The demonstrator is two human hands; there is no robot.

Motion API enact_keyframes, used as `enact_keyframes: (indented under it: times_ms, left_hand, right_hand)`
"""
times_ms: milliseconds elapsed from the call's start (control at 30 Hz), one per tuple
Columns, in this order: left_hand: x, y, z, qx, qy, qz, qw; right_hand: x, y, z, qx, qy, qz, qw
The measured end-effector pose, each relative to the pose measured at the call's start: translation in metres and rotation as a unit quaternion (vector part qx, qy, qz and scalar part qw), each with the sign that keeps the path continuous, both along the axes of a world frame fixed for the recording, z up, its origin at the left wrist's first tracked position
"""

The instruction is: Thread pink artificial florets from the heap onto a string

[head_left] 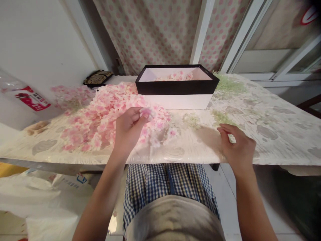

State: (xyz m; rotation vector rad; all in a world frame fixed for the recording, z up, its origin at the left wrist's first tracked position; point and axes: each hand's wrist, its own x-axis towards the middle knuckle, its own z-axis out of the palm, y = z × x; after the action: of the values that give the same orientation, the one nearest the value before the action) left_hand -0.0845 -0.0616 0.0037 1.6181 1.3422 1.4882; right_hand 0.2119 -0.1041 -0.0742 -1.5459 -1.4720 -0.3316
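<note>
Between the thumb and fingers of my left hand (128, 127) is a pale pink artificial flower (146, 113), held just above the table. Beside and behind that hand spreads a large heap of pink artificial flowers (105, 115). A few loose blossoms (172, 133) lie at its right edge. My right hand (237, 145) is over the table's front right, thumb and forefinger pinched together; anything in the pinch is too small to make out. Just beyond its fingertips lies a small pile of green bits (222, 117), and a sparser one is further left.
A white box (175, 101) with a black rim stands at the back, with pink flowers (179, 76) inside. Right of it is a larger green pile (230, 84). A dark patterned pouch (98, 78) and a red-labelled clear bottle (33, 98) are at the left.
</note>
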Motion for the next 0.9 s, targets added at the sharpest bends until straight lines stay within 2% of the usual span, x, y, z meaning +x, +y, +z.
enact_keyframes:
  times_ms: [100, 167, 233, 300, 400, 533, 900]
  left_hand:
    - [0.009, -0.022, -0.004, -0.002, 0.035, -0.021, 0.999]
    - [0.015, -0.037, -0.008, -0.018, 0.044, -0.060, 0.997]
    - [0.022, -0.051, -0.012, -0.049, 0.040, -0.114, 0.991]
    - [0.027, -0.063, -0.015, -0.088, 0.030, -0.173, 0.981]
    - [0.031, -0.076, -0.018, -0.134, 0.023, -0.243, 0.960]
    - [0.031, -0.084, -0.023, -0.156, 0.012, -0.272, 0.950]
    - [0.035, -0.090, -0.029, -0.116, 0.089, -0.271, 0.951]
  right_hand:
    - [-0.014, -0.014, 0.008, 0.037, 0.065, 0.041, 0.996]
    - [-0.031, -0.028, 0.016, 0.030, 0.132, 0.116, 0.984]
    - [-0.052, -0.041, 0.026, 0.012, 0.153, 0.250, 0.956]
    - [-0.072, -0.049, 0.033, -0.002, 0.134, 0.361, 0.923]
    - [-0.092, -0.051, 0.036, -0.006, 0.163, 0.435, 0.885]
    - [-0.096, -0.048, 0.030, -0.026, 0.215, 0.450, 0.866]
    - [-0.093, -0.053, 0.020, -0.039, 0.240, 0.426, 0.871]
